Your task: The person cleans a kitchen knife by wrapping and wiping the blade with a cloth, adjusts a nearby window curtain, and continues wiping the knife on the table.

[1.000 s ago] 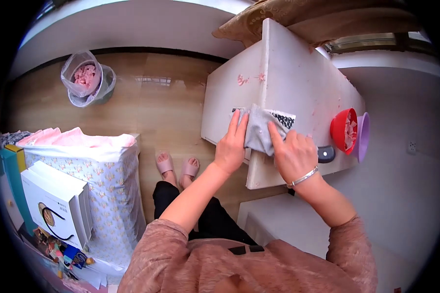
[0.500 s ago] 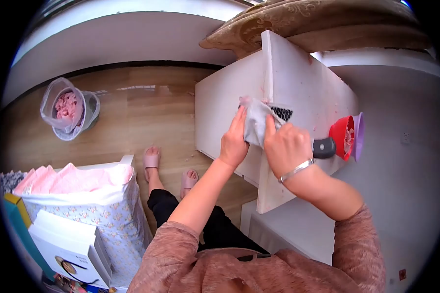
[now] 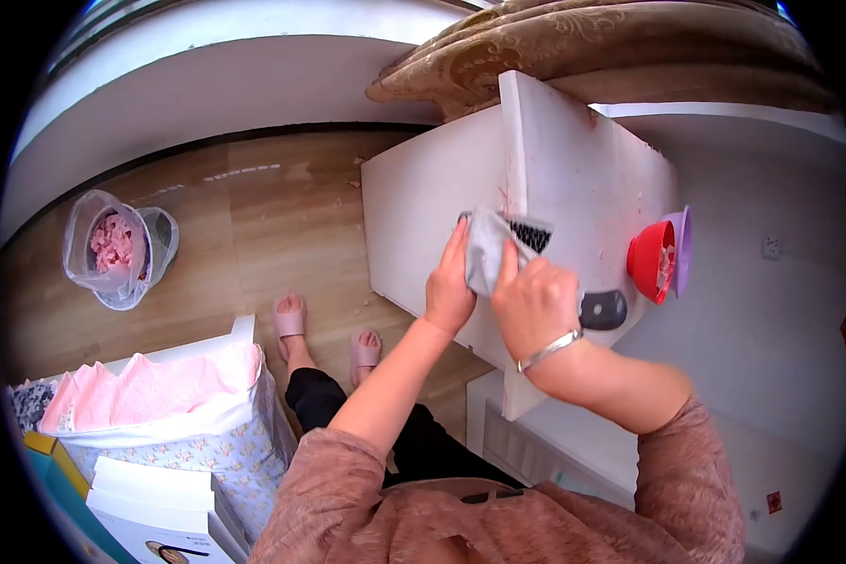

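A pale grey cloth (image 3: 484, 252) is folded over the blade of a kitchen knife (image 3: 533, 235), whose exposed part carries a black pattern. The knife's dark handle (image 3: 603, 309) sticks out to the right, beyond my right hand. My left hand (image 3: 449, 293) pinches the cloth's left side, near the far end of the blade. My right hand (image 3: 538, 299), with a silver bangle at the wrist, presses the cloth against the blade nearer the handle; its palm side is hidden. Both hands are above the edge of the white table (image 3: 583, 179).
On the table's right side a red bowl (image 3: 647, 263) with pinkish pieces stands beside a purple bowl (image 3: 683, 252). A lined bin (image 3: 160, 244) with pink scraps is on the floor at left. White boxes (image 3: 155, 512) and a pink cloth (image 3: 150, 390) lie at lower left.
My view has shifted slightly. Both hands, with the cloth and knife, sit a little lower against the table edge, and the handle has moved slightly left and down. The grip looks the same.
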Tool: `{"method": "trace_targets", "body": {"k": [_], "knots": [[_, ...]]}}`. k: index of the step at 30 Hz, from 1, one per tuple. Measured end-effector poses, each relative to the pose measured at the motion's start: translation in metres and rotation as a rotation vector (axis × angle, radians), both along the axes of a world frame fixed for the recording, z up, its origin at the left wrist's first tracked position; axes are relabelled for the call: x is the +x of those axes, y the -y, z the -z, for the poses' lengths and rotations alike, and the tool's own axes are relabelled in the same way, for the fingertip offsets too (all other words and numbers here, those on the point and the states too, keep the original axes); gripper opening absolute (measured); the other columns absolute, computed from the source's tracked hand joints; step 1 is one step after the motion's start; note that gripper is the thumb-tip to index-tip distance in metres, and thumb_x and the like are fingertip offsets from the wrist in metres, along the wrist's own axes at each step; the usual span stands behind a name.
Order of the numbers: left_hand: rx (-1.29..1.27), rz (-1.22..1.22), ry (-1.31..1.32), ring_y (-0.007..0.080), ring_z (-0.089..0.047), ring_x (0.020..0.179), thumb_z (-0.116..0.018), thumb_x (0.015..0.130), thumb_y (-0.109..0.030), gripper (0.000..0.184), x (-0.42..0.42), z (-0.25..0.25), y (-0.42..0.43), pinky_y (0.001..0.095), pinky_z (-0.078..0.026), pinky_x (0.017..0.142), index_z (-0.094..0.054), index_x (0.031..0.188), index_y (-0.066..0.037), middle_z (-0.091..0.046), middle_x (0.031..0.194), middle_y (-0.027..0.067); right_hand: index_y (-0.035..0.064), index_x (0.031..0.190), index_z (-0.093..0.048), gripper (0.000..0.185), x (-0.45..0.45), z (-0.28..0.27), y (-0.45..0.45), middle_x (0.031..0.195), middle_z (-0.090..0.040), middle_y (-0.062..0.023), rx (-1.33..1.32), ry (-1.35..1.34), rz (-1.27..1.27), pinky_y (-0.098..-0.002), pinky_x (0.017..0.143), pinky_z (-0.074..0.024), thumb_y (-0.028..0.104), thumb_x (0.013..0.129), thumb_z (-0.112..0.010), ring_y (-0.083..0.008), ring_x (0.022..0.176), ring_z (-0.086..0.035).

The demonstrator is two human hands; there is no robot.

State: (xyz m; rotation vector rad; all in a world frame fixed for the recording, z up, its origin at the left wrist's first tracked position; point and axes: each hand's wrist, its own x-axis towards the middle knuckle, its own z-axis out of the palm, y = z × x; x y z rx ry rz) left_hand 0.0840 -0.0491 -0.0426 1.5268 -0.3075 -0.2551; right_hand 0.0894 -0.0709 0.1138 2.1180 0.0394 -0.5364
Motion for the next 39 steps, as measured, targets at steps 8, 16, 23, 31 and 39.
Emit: {"method": "trace_targets", "body": {"k": [8, 16, 23, 31, 39], "knots": [[-0.038, 0.057, -0.198, 0.0298, -0.053, 0.105, -0.062, 0.079, -0.02, 0.055, 0.02, 0.009, 0.011, 0.0326, -0.044, 0.084, -0.04, 0.122, 0.006, -0.051, 0.113, 0.0234, 0.0081, 0.115, -0.053, 0.039, 0.033, 0.009, -0.001, 0.063, -0.049, -0.004, -0.102, -0.132, 0.049, -0.0329, 0.047, -0.0321, 0.014, 0.077, -0.048, -0.019, 0.055, -0.05], [-0.027, 0.034, -0.234, 0.0284, -0.055, 0.101, -0.064, 0.077, -0.019, 0.057, -0.049, 0.015, -0.003, 0.031, -0.045, 0.081, -0.04, 0.121, 0.008, -0.052, 0.114, 0.0217, 0.0078, 0.115, -0.055, 0.038, -0.026, 0.022, -0.02, 0.062, -0.046, -0.0068, -0.123, -0.206, 0.045, -0.0351, 0.048, -0.031, 0.012, 0.078, -0.047, -0.021, 0.053, -0.046], [-0.031, 0.029, -0.171, 0.032, -0.055, 0.099, -0.057, 0.076, -0.01, 0.051, -0.027, 0.016, 0.002, 0.0342, -0.047, 0.077, -0.041, 0.122, 0.003, -0.046, 0.122, 0.0202, 0.0098, 0.117, -0.053, 0.04, -0.011, 0.018, -0.016, 0.062, -0.046, -0.0039, -0.109, -0.185, 0.084, -0.0312, 0.048, -0.0306, 0.012, 0.077, -0.048, -0.0174, 0.054, -0.046], [0.018, -0.019, -0.031, 0.0359, -0.056, 0.095, -0.051, 0.073, 0.001, 0.05, -0.005, 0.009, 0.0, 0.0368, -0.049, 0.072, -0.042, 0.123, -0.001, -0.04, 0.129, 0.0173, 0.0077, 0.114, -0.053, 0.041, -0.006, 0.004, -0.008, 0.061, -0.047, -0.0036, 0.044, -0.065, 0.083, -0.0298, 0.049, -0.0341, 0.012, 0.074, -0.049, -0.0171, 0.053, -0.048], [0.085, 0.018, -0.038, 0.0348, -0.055, 0.095, -0.048, 0.071, 0.004, 0.052, -0.014, 0.008, -0.01, 0.0369, -0.05, 0.07, -0.042, 0.122, 0.0, -0.039, 0.13, 0.0156, 0.0077, 0.115, -0.053, 0.041, -0.004, 0.006, -0.007, 0.06, -0.047, -0.0032, 0.043, -0.109, 0.086, -0.0302, 0.047, -0.0346, 0.013, 0.075, -0.05, -0.0173, 0.053, -0.05]]}}
